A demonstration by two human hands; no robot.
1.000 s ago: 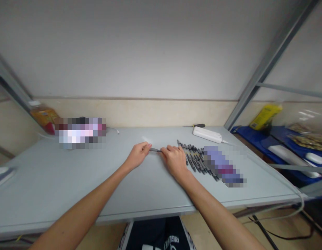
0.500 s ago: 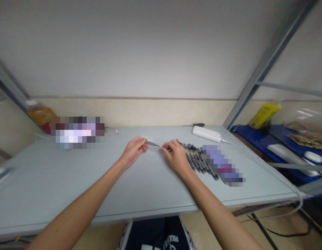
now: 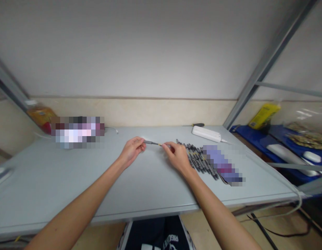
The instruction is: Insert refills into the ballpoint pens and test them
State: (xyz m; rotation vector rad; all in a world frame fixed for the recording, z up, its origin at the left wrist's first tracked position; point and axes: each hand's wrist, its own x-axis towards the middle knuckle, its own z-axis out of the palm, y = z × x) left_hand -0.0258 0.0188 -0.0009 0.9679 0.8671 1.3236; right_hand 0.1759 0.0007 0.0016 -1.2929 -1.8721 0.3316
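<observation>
Above the grey table, my left hand pinches the dark end of a pen. My right hand is closed on the pen's other end, where a thin light tip shows between the two hands. The pen parts look pulled slightly apart, though the joint is too small to read. Just right of my right hand lies a row of several dark pens on the table.
A white power adapter and a small screwdriver lie at the back right. A blurred-out patch and an orange packet sit back left. A metal frame post rises at right, beside a blue shelf with a yellow package.
Both hands have lifted and moved away from me. They have drawn a little apart, so more of the pen shows between them.
</observation>
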